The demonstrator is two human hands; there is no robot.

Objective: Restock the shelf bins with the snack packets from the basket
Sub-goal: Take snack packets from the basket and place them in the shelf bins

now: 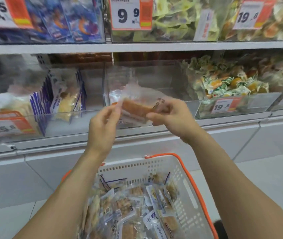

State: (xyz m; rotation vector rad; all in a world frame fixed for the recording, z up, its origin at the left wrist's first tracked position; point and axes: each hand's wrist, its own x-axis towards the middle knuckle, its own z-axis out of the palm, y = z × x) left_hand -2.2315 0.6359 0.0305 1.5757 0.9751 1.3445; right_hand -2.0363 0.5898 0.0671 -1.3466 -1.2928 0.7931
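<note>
Shelf-front; packet (135, 107) between both hands' fingers (156, 116)

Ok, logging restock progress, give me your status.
Both hands, left and right, hold one snack packet in front of the middle bin. Basket has many packets left. Nothing blocking.

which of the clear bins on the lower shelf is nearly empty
The middle bin, right behind the packet held by both hands. It shows mostly bare clear walls, while the bins to its left and right hold piles of packets.
</note>
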